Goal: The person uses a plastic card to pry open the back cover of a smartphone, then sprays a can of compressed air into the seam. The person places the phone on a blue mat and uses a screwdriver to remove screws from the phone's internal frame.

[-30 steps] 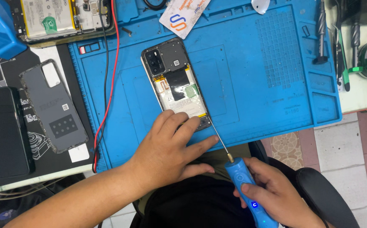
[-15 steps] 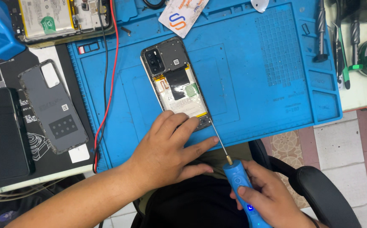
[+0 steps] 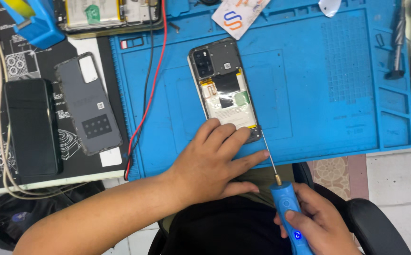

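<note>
phone (image 3: 224, 89) on mat (image 3: 319, 94) | back cover (image 3: 88, 104) left (off mat) | screwdriver (image 3: 281, 198) before phone

The lower end of the opened grey smartphone (image 3: 224, 89) is covered by the left hand (image 3: 215, 160). The blue electric screwdriver (image 3: 288, 215) is cut off by the bottom edge, its bit's contact point hidden.

Grey back cover (image 3: 88, 103) at nine o'clock, just right of a black phone (image 3: 30, 126). Red and black wires (image 3: 148, 89) running across the blue mat (image 3: 338, 71). White card (image 3: 237, 15) at twelve.
</note>
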A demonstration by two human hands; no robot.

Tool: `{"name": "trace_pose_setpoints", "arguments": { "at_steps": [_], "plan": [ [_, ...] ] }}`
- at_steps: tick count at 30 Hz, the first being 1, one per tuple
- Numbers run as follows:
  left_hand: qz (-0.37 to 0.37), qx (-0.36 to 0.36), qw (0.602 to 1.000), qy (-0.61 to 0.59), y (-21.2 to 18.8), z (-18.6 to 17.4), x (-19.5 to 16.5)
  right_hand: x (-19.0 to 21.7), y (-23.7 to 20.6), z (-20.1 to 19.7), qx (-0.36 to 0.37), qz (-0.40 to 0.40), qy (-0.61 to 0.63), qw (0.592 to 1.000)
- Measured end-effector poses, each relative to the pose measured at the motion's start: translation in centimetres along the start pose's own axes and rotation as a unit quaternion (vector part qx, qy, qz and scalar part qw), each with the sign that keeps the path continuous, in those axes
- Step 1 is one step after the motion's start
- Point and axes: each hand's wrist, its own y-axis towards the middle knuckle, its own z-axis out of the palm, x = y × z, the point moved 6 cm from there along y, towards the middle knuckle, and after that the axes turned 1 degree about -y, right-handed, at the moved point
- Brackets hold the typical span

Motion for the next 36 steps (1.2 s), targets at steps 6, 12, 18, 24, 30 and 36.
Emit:
{"name": "trace_pose_setpoints", "arguments": {
  "at_steps": [6,12,18,24,30,36],
  "plan": [
    [-0.006,0.001,1.0,-0.005,-0.2,0.2,0.0,-1.1,-0.1,-0.9,-0.049,-0.025,0.0,0.998],
    [-0.001,-0.013,1.0,0.008,-0.3,0.0,-0.2,-0.5,-0.2,-0.4,-0.075,0.061,-0.026,0.995],
    [0.0,-0.006,1.0,0.015,-0.2,0.1,-0.2,0.6,-0.4,0.4,-0.082,0.087,-0.033,0.992],
    [0.002,-0.012,1.0,0.006,0.1,0.0,-0.3,1.0,-0.5,0.6,-0.08,0.104,-0.042,0.99],
    [0.006,-0.014,1.0,0.01,0.1,0.0,-0.3,0.7,-0.7,0.8,-0.085,0.09,-0.041,0.991],
    [0.005,-0.017,1.0,0.009,0.0,0.0,-0.4,0.2,-0.5,1.0,-0.083,0.067,-0.024,0.994]
  ]
}}
